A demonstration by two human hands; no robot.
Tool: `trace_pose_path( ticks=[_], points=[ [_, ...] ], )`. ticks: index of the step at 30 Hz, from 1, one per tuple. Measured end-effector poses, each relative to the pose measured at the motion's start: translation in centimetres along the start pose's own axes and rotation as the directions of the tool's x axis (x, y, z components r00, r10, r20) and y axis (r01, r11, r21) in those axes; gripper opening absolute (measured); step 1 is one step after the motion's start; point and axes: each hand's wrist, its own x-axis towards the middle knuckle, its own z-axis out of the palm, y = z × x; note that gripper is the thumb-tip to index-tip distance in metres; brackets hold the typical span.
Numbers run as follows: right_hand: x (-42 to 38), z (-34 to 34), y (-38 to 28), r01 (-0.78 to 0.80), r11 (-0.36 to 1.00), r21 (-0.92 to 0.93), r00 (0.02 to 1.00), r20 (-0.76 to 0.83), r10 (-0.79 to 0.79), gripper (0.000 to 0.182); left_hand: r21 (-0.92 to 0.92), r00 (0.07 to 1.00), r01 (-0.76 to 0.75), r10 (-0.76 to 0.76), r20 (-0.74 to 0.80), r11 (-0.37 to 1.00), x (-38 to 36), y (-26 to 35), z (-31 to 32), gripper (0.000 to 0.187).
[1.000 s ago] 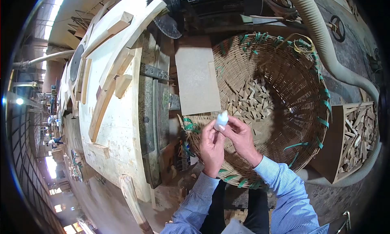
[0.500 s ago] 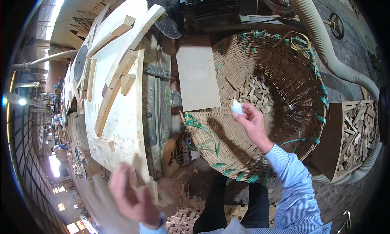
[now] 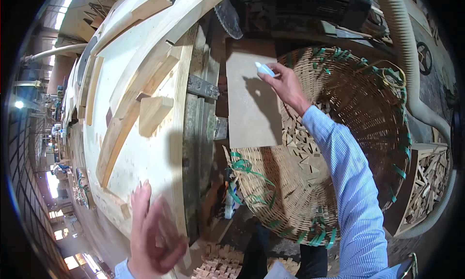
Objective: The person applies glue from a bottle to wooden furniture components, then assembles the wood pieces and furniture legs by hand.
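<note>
My right hand (image 3: 288, 87) is closed around a small pale blue and white bottle (image 3: 265, 69), its white tip pointing up and left. It is above a flat grey-brown board (image 3: 242, 109), which lies over the left part of a large wicker basket (image 3: 261, 182), and its shadow falls on the board. My left hand (image 3: 154, 230), partly blurred, has its fingers apart and holds nothing, over the near edge of the pale worktable (image 3: 160, 170). On that table lie a curved wooden piece (image 3: 121, 133) and a short wood block (image 3: 153, 113).
A toothed saw blade (image 3: 228, 20) juts out beneath a dark motor (image 3: 310, 5). Small wood offcuts (image 3: 302, 146) fill the basket's bottom. At the right stand a box of offcuts (image 3: 404, 196) and a ribbed hose (image 3: 411, 61). Wood blocks (image 3: 220, 264) lie on the floor.
My right hand has moved up and left with the bottle, from over the basket to over the board. The left hand remains over the table's near edge. The view has shifted closer to the table.
</note>
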Motion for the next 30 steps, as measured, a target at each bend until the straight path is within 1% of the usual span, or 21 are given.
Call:
trace_pose_path(
  ticks=[1,2,3,4,5,8,9,11,12,14,15,17,18,20,22,23,24,25,27,29,30],
  points=[
    [1.6,1.0,0.3,0.021,0.999,-0.038,0.999,-0.035,-0.022,0.049,0.0,1.0,0.0,0.0,0.004,1.0,0.4,0.3,-0.2,0.095],
    [3.1,2.0,0.6,0.014,0.999,-0.036,0.999,-0.036,-0.015,0.049,-0.048,0.999,0.036,-0.035,0.021,0.998,0.9,0.6,-0.4,0.086],
    [4.5,2.6,0.5,0.005,0.997,-0.076,0.997,-0.077,-0.011,0.048,-0.096,0.997,0.072,-0.069,0.037,0.993,1.3,0.6,-0.3,0.078],
    [5.9,3.1,0.7,-0.005,0.993,-0.118,0.993,-0.121,-0.01,0.048,-0.162,0.996,0.083,-0.079,0.035,0.983,1.2,0.4,-0.2,0.081],
    [7.1,3.4,0.8,-0.007,0.993,-0.121,0.992,-0.123,-0.008,0.048,-0.164,0.997,0.08,-0.075,0.037,0.983,1.2,0.2,-0.1,0.081],
    [10.6,4.4,1.1,-0.019,0.968,-0.251,0.986,-0.163,-0.023,0.052,-0.075,0.999,0.033,-0.031,0.03,0.997,1.2,0.0,-0.3,0.086],
    [11.6,4.6,1.4,-0.019,0.966,-0.257,0.986,-0.163,-0.024,0.052,-0.08,0.999,0.031,-0.029,0.028,0.996,1.2,-0.2,-0.3,0.086],
    [13.4,5.2,2.0,-0.018,0.935,-0.353,0.988,-0.152,-0.039,0.048,-0.069,1.0,0.024,-0.024,0.001,0.997,1.0,-0.4,0.1,0.085],
    [13.7,5.4,1.6,-0.019,0.934,-0.356,0.988,-0.151,-0.038,0.048,-0.081,0.999,0.04,-0.042,-0.017,0.996,0.8,-0.4,0.4,0.083],
    [14.4,5.8,0.6,-0.074,0.87,-0.488,0.995,-0.09,0.034,0.046,-0.086,1.0,0.03,-0.031,-0.005,0.996,0.5,-0.8,0.4,0.082],
    [14.6,6.1,0.4,-0.075,0.869,-0.489,0.995,-0.089,0.036,0.046,-0.089,1.0,0.019,-0.019,0.005,0.996,0.6,-1.0,0.2,0.082],
    [14.6,6.7,0.2,-0.067,0.861,-0.505,0.996,-0.089,0.026,0.046,-0.101,0.999,0.033,-0.035,-0.024,0.994,0.7,-0.7,0.5,0.079],
    [14.9,7.0,0.7,-0.068,0.86,-0.505,0.996,-0.087,0.028,0.046,-0.093,0.999,0.048,-0.05,-0.022,0.995,0.6,-0.7,0.6,0.074],
    [15.4,7.8,1.8,-0.045,0.858,-0.511,0.992,-0.128,-0.024,0.046,-0.074,0.997,0.078,-0.079,-0.019,0.994,0.2,-0.6,0.7,0.064],
    [15.8,8.0,2.0,-0.043,0.849,-0.526,0.993,-0.116,-0.021,0.045,-0.055,0.994,0.103,-0.104,-0.019,0.993,0.1,-0.6,0.8,0.054],
    [16.0,8.1,2.2,-0.04,0.84,-0.541,0.994,-0.105,-0.02,0.044,-0.054,0.995,0.102,-0.103,-0.019,0.993,0.0,-0.6,0.8,0.054],
    [16.1,8.2,2.1,-0.04,0.841,-0.539,0.994,-0.106,-0.021,0.044,-0.05,0.995,0.097,-0.099,-0.027,0.994,0.1,-0.7,0.8,0.049],
    [16.2,8.4,2.1,-0.031,0.849,-0.528,0.994,-0.109,-0.032,0.047,-0.046,0.995,0.095,-0.096,-0.034,0.994,0.1,-0.7,0.8,0.044],
    [16.4,8.7,2.5,-0.021,0.856,-0.516,0.993,-0.111,-0.042,0.05,-0.058,0.992,0.115,-0.117,-0.036,0.992,0.2,-0.3,0.7,0.041],
    [16.3,8.7,3.4,-0.126,0.926,-0.356,0.988,-0.133,0.083,0.046,-0.074,0.99,0.134,-0.137,-0.034,0.988,0.4,-0.2,0.6,0.039],
    [15.8,8.6,4.0,-0.046,0.94,-0.339,0.977,-0.213,-0.029,0.046,-0.104,0.992,0.105,-0.111,-0.058,0.989,0.6,-0.3,0.8,0.039]
  ],
)
